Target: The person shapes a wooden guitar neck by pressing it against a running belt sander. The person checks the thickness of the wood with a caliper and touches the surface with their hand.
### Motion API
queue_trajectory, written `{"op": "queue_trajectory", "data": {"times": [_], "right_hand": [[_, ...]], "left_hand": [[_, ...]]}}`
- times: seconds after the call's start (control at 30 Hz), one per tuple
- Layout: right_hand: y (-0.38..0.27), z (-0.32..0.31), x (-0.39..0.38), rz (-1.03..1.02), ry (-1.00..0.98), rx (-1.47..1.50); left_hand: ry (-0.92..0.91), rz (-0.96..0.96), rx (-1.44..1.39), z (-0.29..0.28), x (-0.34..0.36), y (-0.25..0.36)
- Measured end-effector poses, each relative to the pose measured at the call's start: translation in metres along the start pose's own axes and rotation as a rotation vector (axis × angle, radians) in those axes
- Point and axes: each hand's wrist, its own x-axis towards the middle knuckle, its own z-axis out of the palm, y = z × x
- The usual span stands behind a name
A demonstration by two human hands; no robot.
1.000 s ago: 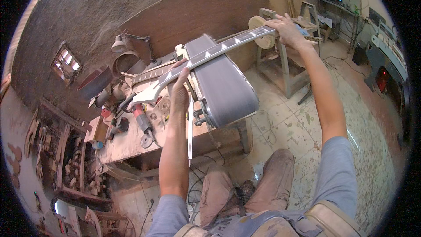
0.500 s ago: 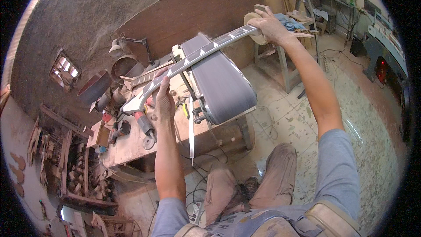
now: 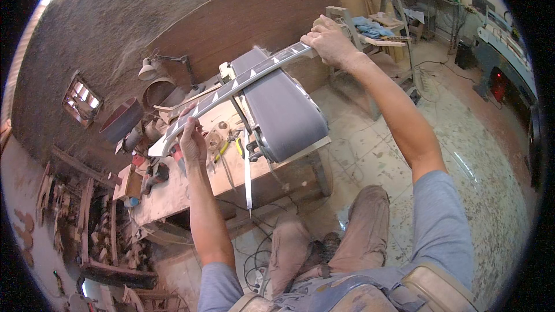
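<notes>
A long guitar neck (image 3: 252,76) lies slantwise across the grey belt of a belt sander (image 3: 284,117). Its dark fingerboard carries white triangular inlays, and a pale edge faces me. My left hand (image 3: 194,138) is closed around the lower left part, close to the wide pale end. At the upper right, my right hand (image 3: 330,44) grips the other end from above, so that tip is partly hidden under its fingers. Whether the neck touches the belt or hovers just over it, I cannot tell.
Yellow-handled pliers (image 3: 222,150) and a cordless drill (image 3: 155,177) lie on the wooden workbench (image 3: 173,199). Behind them stands a desk lamp (image 3: 148,70). A wooden stand with blue cloth (image 3: 371,28) is beyond my right hand. Cables (image 3: 254,254) trail on the floor.
Both hands have shifted left with the guitar neck, sliding it lengthwise across the sander. The whole view has also moved slightly. Both grips stay closed.
</notes>
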Motion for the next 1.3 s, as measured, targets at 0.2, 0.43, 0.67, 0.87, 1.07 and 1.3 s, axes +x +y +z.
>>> {"op": "queue_trajectory", "data": {"times": [0.2, 0.43, 0.67, 0.87, 1.07, 1.3], "right_hand": [[-0.018, 0.002, 0.009, -0.074, 0.032, -0.012], [-0.026, 0.001, 0.003, -0.056, 0.026, 0.004], [0.043, 0.006, -0.017, -0.007, 0.07, 0.072], [0.111, -0.001, -0.046, 0.177, -0.052, -0.046], [0.148, 0.008, -0.057, 0.299, -0.122, -0.12], [0.072, 0.002, -0.013, 0.103, -0.119, -0.149]], "left_hand": [[0.084, 0.0, -0.109, -0.005, -0.01, 0.015], [-0.052, 0.014, -0.296, -0.021, -0.019, 0.032], [0.04, 0.03, -0.011, 0.028, -0.013, -0.011], [0.036, 0.026, -0.052, 0.107, -0.004, -0.062], [-0.035, -0.04, -0.202, 0.165, -0.023, -0.058], [0.107, 0.039, -0.043, 0.066, -0.005, -0.044]]}}
